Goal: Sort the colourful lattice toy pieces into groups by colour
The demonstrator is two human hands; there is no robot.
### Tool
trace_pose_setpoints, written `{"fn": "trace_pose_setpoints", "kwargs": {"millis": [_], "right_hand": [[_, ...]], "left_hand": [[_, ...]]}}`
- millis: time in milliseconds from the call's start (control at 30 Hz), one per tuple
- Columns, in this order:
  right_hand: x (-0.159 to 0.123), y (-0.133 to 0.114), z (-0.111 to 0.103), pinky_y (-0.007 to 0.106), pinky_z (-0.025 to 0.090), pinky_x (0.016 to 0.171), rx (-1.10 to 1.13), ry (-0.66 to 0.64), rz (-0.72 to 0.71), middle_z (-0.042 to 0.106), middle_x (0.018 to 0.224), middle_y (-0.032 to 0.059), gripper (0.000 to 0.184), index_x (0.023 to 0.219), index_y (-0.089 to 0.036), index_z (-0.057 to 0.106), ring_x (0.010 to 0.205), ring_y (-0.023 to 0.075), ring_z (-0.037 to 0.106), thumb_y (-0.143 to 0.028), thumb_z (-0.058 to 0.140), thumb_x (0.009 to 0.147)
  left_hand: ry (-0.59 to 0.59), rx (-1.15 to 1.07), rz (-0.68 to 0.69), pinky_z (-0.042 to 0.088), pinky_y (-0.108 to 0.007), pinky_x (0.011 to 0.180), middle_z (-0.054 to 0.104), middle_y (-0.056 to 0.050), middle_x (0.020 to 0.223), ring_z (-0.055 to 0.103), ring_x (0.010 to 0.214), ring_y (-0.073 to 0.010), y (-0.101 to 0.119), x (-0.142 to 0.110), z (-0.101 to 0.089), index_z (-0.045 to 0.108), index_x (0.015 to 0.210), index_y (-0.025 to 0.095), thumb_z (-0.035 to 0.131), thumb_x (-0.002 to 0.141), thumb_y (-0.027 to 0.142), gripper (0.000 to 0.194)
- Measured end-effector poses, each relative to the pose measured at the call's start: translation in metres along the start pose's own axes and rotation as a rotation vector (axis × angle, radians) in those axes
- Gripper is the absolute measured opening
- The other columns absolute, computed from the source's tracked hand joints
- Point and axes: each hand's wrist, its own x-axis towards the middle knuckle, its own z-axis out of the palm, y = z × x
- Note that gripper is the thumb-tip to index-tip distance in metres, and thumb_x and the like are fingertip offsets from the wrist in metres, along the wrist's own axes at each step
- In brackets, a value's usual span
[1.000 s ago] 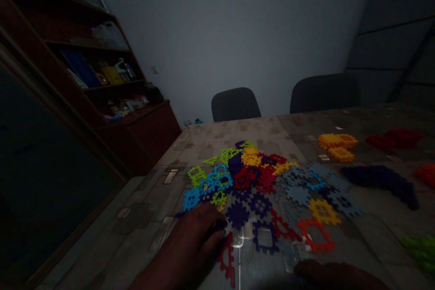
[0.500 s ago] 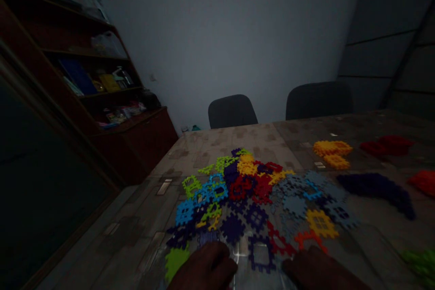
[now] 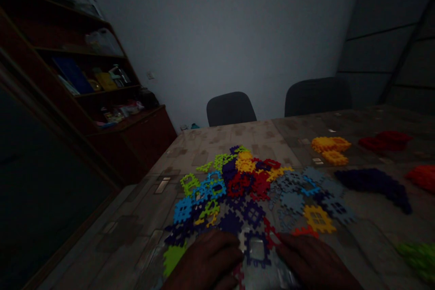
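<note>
At the lower edge my left hand [image 3: 210,260] is closed, its fingers curled and pressed together; what they hold, if anything, is hidden. Part of a dark red piece [image 3: 239,274] shows just beside its fingers. My right hand [image 3: 311,258] has its fingers stretched forward and down, the tips at a red toothed plastic piece [image 3: 272,234]. Between the hands lies a dark purple square frame piece [image 3: 247,248] with an open middle. A lime green piece [image 3: 174,257] sticks out left of my left hand. An orange piece [image 3: 306,231] lies just beyond my right hand.
Loose interlocking plastic pieces in several colours, among them a yellow window piece [image 3: 318,219], spread across the patterned table [image 3: 142,208]. Sorted piles lie to the right: yellow [image 3: 331,144], red [image 3: 385,141], dark purple [image 3: 370,181], orange [image 3: 423,176] and green [image 3: 419,258]. Two chairs [image 3: 231,108] stand behind.
Both hands have moved forward over the table. My right hand has come in to the red piece and now covers part of the orange one. The view has shifted slightly.
</note>
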Motion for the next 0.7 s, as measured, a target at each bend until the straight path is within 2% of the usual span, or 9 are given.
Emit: {"fn": "trace_pose_setpoints", "kwargs": {"millis": [67, 167, 300, 367, 433, 533, 600, 700], "right_hand": [[0.004, 0.009, -0.003, 0.041, 0.057, 0.076, -0.085, 0.069, -0.023, 0.074, 0.115, 0.0101, 0.04, 0.121, -0.022, 0.064, 0.096, 0.0273, 0.071, -0.025, 0.045, 0.086], [0.009, 0.023, -0.007, 0.042, 0.056, 0.077, -0.155, 0.107, 0.013, 0.072, 0.12, 0.0116, 0.043, 0.122, -0.021, 0.065, 0.1, 0.0281, 0.07, -0.025, 0.046, 0.084], [0.006, 0.033, -0.01, 0.043, 0.054, 0.082, -0.162, 0.09, 0.049, 0.07, 0.125, 0.0134, 0.046, 0.126, -0.018, 0.064, 0.107, 0.0283, 0.067, -0.023, 0.047, 0.083], [0.001, 0.034, -0.006, 0.042, 0.054, 0.081, -0.157, 0.078, 0.048, 0.07, 0.124, 0.0132, 0.048, 0.126, -0.017, 0.063, 0.106, 0.0278, 0.067, -0.022, 0.048, 0.081], [-0.005, 0.031, -0.001, 0.041, 0.054, 0.082, -0.154, 0.065, 0.053, 0.07, 0.124, 0.0132, 0.049, 0.128, -0.017, 0.063, 0.107, 0.0277, 0.067, -0.021, 0.048, 0.081], [-0.011, 0.027, 0.004, 0.039, 0.054, 0.081, -0.129, 0.057, 0.041, 0.071, 0.122, 0.0123, 0.047, 0.127, -0.018, 0.063, 0.104, 0.0263, 0.069, -0.022, 0.045, 0.084], [-0.01, 0.029, 0.0, 0.038, 0.054, 0.083, -0.101, 0.027, 0.071, 0.071, 0.122, 0.0113, 0.045, 0.129, -0.019, 0.062, 0.105, 0.0253, 0.069, -0.022, 0.044, 0.088], [-0.002, 0.038, -0.015, 0.036, 0.055, 0.083, -0.038, -0.01, 0.11, 0.072, 0.121, 0.0101, 0.045, 0.134, -0.019, 0.057, 0.104, 0.0238, 0.07, -0.02, 0.046, 0.091]], "left_hand": [[0.025, -0.012, -0.062, 0.049, -0.041, 0.107, 0.06, -0.008, 0.14, 0.057, 0.127, -0.0249, -0.005, 0.01, -0.018, 0.053, 0.137, 0.029, 0.054, 0.102, 0.027, 0.035], [0.039, -0.021, -0.129, 0.044, -0.045, 0.113, 0.057, -0.008, 0.144, 0.052, 0.134, -0.0252, -0.02, 0.04, -0.037, 0.052, 0.14, 0.027, 0.055, 0.1, 0.023, 0.04], [0.086, 0.006, -0.135, 0.041, -0.049, 0.114, 0.055, -0.013, 0.146, 0.051, 0.135, -0.0275, -0.036, 0.089, -0.043, 0.054, 0.14, 0.02, 0.057, 0.095, 0.017, 0.045], [0.091, 0.006, -0.105, 0.043, -0.048, 0.112, 0.057, -0.013, 0.144, 0.053, 0.132, -0.0268, -0.036, 0.1, -0.041, 0.057, 0.136, 0.019, 0.057, 0.095, 0.015, 0.041], [0.087, -0.005, -0.085, 0.045, -0.047, 0.111, 0.059, -0.011, 0.141, 0.055, 0.13, -0.0256, -0.031, 0.097, -0.039, 0.06, 0.132, 0.02, 0.056, 0.095, 0.014, 0.037], [0.067, -0.024, -0.114, 0.045, -0.044, 0.11, 0.061, -0.009, 0.139, 0.056, 0.128, -0.0241, -0.024, 0.07, -0.036, 0.062, 0.13, 0.022, 0.055, 0.097, 0.017, 0.034], [0.066, -0.043, -0.158, 0.046, -0.043, 0.109, 0.06, -0.008, 0.14, 0.056, 0.128, -0.0238, -0.024, 0.047, -0.036, 0.063, 0.13, 0.024, 0.052, 0.1, 0.021, 0.033], [0.126, -0.06, -0.259, 0.046, -0.042, 0.108, 0.064, -0.007, 0.136, 0.058, 0.126, -0.0247, -0.031, 0.018, -0.039, 0.065, 0.128, 0.027, 0.049, 0.101, 0.024, 0.031]]}}
